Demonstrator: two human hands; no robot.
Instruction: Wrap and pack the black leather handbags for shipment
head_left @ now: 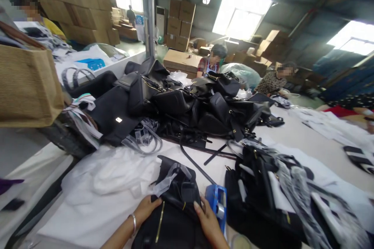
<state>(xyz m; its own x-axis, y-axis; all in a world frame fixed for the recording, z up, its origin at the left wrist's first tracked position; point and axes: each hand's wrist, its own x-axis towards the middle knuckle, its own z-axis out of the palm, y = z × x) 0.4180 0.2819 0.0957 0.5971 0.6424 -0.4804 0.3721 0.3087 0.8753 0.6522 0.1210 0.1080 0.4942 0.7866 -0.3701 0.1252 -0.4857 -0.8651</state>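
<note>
A black backpack (175, 225) with a gold zipper lies in front of me at the bottom of the view. My left hand (146, 208) grips its left edge, thumb on top near the zipper and fingers mostly hidden. On the opposite side my right hand (207, 218) holds the bag's right edge, thumb over the front. Clear plastic film (171, 179) wraps a strap or handle at the bag's top. Just right of my right hand stands a blue tape dispenser (217, 202) with a roll in it.
Black bags (181, 105) are heaped across the table's far side. More black bags with plastic-wrapped straps (263, 186) lie to the right. White wrapping sheets (102, 179) cover the left. A tan bag (27, 85) stands at far left. Several people sit or stand beyond, near stacked cartons (179, 23).
</note>
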